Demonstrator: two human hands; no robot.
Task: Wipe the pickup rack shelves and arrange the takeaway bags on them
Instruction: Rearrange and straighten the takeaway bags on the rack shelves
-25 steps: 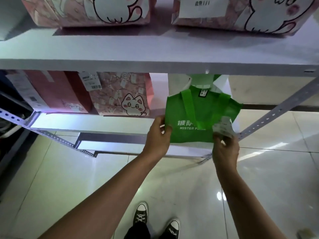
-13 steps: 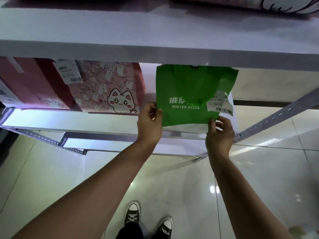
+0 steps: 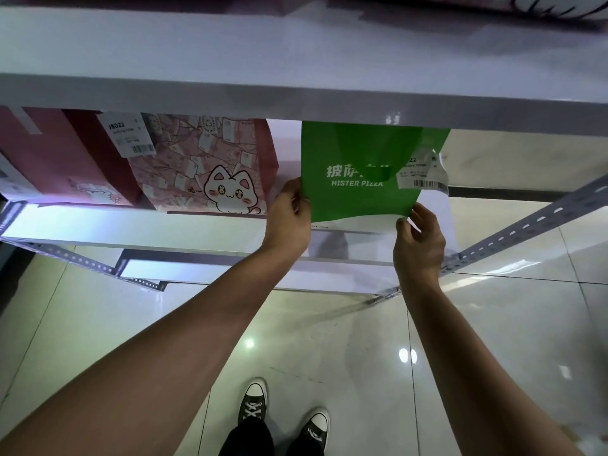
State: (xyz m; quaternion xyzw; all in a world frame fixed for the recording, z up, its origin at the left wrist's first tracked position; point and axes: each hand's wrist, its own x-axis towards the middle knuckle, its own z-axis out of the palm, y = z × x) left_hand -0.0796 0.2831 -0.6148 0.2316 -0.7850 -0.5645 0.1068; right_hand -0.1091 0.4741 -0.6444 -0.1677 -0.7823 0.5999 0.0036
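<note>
A green "Mister Pizza" takeaway bag [image 3: 358, 195] stands upright on the middle white shelf [image 3: 131, 228], its top hidden behind the upper shelf [image 3: 296, 93]. A white receipt label [image 3: 422, 174] hangs on its right side. My left hand [image 3: 289, 218] grips the bag's lower left edge. My right hand [image 3: 418, 238] pinches its lower right corner. To the left on the same shelf stand a pink cat-print bag [image 3: 210, 172] and a dark red bag [image 3: 62, 159].
A perforated metal brace [image 3: 526, 228] slants up to the right of the rack. A lower shelf [image 3: 230, 274] shows beneath. Below lie a glossy tiled floor [image 3: 329, 340] and my black sneakers [image 3: 283, 419]. More cat-print bags sit on the top shelf.
The green bag has gone up and back onto the middle shelf, its handles folded down. Both hands followed it while holding its lower edge. The camera has tilted down.
</note>
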